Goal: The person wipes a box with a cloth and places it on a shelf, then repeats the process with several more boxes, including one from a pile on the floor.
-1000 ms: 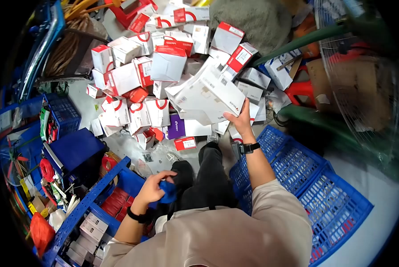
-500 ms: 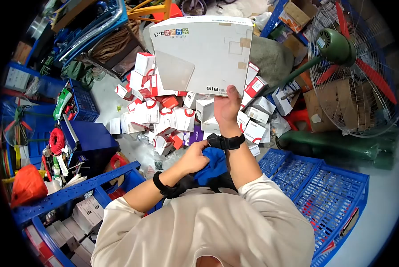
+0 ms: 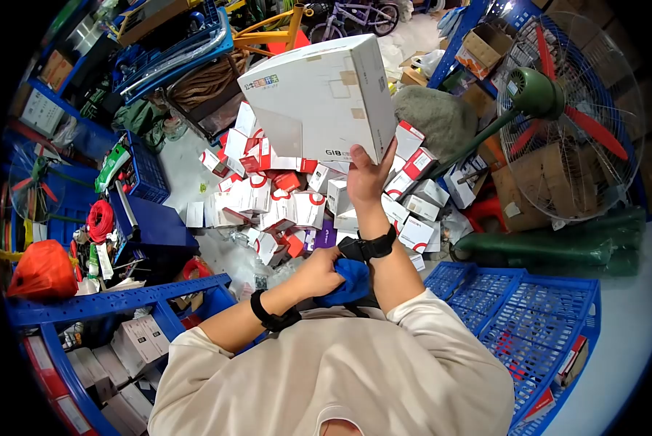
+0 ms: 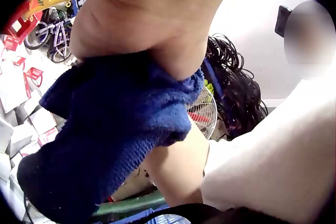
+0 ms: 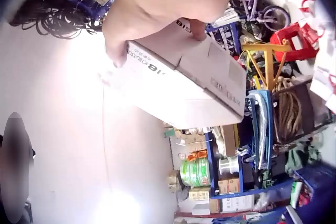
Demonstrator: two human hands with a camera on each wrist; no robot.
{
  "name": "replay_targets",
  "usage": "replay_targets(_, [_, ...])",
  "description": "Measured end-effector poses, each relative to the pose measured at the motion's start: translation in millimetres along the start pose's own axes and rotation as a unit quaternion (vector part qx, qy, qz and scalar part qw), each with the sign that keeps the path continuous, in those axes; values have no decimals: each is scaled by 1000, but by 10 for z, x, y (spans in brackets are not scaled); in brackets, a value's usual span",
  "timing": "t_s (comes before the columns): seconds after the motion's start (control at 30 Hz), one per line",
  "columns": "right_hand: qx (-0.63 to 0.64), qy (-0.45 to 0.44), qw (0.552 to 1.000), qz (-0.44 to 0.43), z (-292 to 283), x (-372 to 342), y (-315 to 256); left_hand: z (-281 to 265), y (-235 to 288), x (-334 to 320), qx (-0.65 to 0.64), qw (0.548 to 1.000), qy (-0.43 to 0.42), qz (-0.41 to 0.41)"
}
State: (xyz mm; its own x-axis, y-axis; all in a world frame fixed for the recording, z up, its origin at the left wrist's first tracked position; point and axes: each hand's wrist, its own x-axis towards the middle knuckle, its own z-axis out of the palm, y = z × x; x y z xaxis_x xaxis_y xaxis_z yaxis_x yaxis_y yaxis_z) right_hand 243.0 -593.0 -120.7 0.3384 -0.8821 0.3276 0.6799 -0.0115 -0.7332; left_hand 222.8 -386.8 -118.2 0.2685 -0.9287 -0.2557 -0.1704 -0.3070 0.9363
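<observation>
My right hand (image 3: 369, 174) grips a large white box (image 3: 318, 102) by its lower right corner, thumb on the printed face. The box is tilted up, its face marked G18 and its right side turned into view. In the right wrist view the same box (image 5: 184, 87) sits between thumb and fingers. My left hand (image 3: 320, 272) clutches a dark blue cloth (image 3: 347, 282) close to my right forearm. Folds of this blue cloth (image 4: 115, 119) hang from the fist in the left wrist view, hiding the fingers.
Many white and red boxes (image 3: 278, 207) lie heaped on the floor ahead. Blue plastic crates (image 3: 536, 305) stand at my right, near a large fan (image 3: 536, 94). A blue shelf (image 3: 122, 301) holding boxes is at my left. A purple bicycle (image 3: 355, 18) stands far back.
The white box has been lifted from low over the heap and turned, now showing its right side. My left hand has come across with the cloth to my right forearm.
</observation>
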Motion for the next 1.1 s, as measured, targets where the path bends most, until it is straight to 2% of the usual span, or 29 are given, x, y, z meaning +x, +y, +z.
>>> replay_targets(0.03, [53, 3, 998, 37, 3, -36, -35, -35, 90, -34, 17, 999, -19, -23])
replay_targets(0.07, [53, -1, 998, 37, 0, -54, -79, -82, 94, -35, 15, 1000, -16, -21])
replay_targets(0.13, [116, -37, 990, 66, -21, -73, -188, -259, 46, -93, 53, 990, -93, 95])
replay_targets(0.17, [117, -41, 990, 65, -31, -89, -263, -341, -93, -142, 36, 991, -105, 77])
replay_targets(0.23, [186, -31, 963, 192, -81, -172, -471, -527, -351, -264, 45, 998, -42, 31])
replay_targets(0.3, [172, -27, 959, 222, -69, -213, -768, -760, -640, -442, -49, 996, 72, -20])
replay_targets(0.37, [166, -56, 948, 265, -232, -232, -896, -882, -630, -568, -207, 937, 281, -16])
replay_targets(0.43, [129, -59, 955, 259, -299, -285, -997, -984, -358, -751, -342, 864, 369, 11])
replay_targets(0.5, [84, -49, 967, 235, -277, -344, -1055, -1143, -366, -906, -258, 899, 316, 158])
replay_targets(0.57, [44, -60, 975, 210, -204, -438, -1048, -927, 205, -828, -291, 877, 318, 210])
replay_targets(0.6, [5, -67, 981, 184, -152, -491, -1031, -905, 230, -737, -64, 888, 324, 320])
replay_targets(0.63, [7, -75, 980, 186, -127, -548, -976, -897, 253, -656, 171, 842, 309, 407])
replay_targets(0.7, [-83, -116, 979, 149, -121, -683, -810, -749, 438, -518, 319, 856, 249, 320])
replay_targets(0.73, [-125, -133, 973, 141, -84, -755, -776, -608, 429, -436, 379, 835, 275, 288])
replay_targets(0.77, [-82, -134, 974, 162, -57, -844, -723, -495, 427, -367, 437, 810, 297, 254])
replay_targets(0.83, [6, -94, 974, 205, 12, -1025, -683, -593, 589, -258, 435, 794, 318, 281])
replay_targets(0.9, [-15, -93, 969, 229, 10, -1033, -742, -741, 696, -204, 418, 797, 336, 278])
replay_targets(0.97, [-117, -74, 959, 248, 5, -1015, -820, -916, 695, -201, 409, 795, 360, 268])
replay_targets(1.03, [-103, -54, 955, 273, 16, -982, -924, -1039, 591, -281, 418, 803, 372, 206])
replay_targets(1.07, [-67, -35, 956, 285, -12, -955, -968, -1088, 424, -275, 422, 783, 391, 237])
replay_targets(1.1, [-31, -16, 955, 295, -42, -914, -1000, -1071, 281, -298, 422, 782, 392, 239])
